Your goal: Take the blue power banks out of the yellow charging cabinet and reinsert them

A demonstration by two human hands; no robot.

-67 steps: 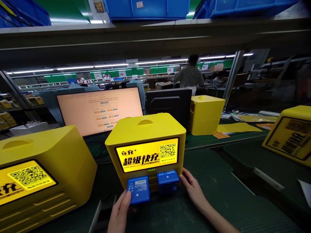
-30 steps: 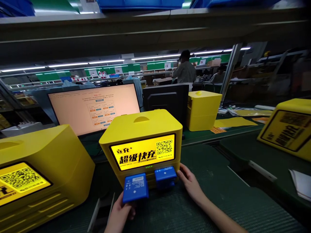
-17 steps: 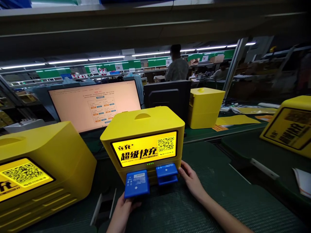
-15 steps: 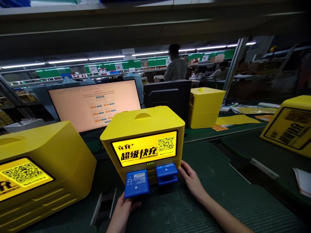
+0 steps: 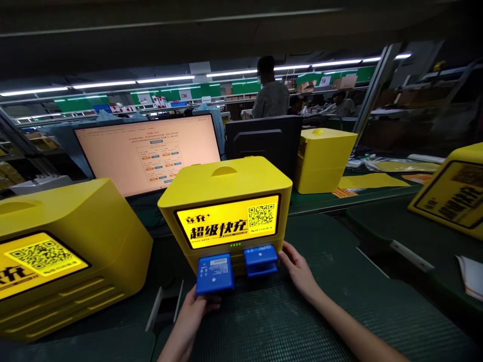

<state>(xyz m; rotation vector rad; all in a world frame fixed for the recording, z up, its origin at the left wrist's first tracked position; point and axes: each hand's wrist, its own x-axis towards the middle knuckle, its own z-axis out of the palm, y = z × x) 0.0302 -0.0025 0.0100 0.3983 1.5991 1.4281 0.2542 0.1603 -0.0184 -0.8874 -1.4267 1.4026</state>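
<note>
A yellow power bank charging station [image 5: 226,183] stands in front of me, its sign panel lit and a row of small green lights glowing below it. Two blue power banks stick out on its right, an upper one [image 5: 261,255] and a lower one [image 5: 263,270]. On the left a larger-looking blue power bank [image 5: 215,275] juts toward me. My left hand [image 5: 196,306] is closed on this one from below; its fingers are partly hidden underneath. My right hand [image 5: 298,269] rests against the station's lower right side, thumb in front and fingers bent along the side.
Another lit yellow station [image 5: 124,236] stands close on the left, with a third [image 5: 453,196] at far right. Behind are a lit monitor [image 5: 124,156], a dark monitor back [image 5: 264,143] and a further yellow station [image 5: 326,161]. A person [image 5: 271,98] stands beyond.
The camera view has tilted slightly, so the station and both hands appear a little higher. Both hands keep their places at the station; the power banks stick out about as before.
</note>
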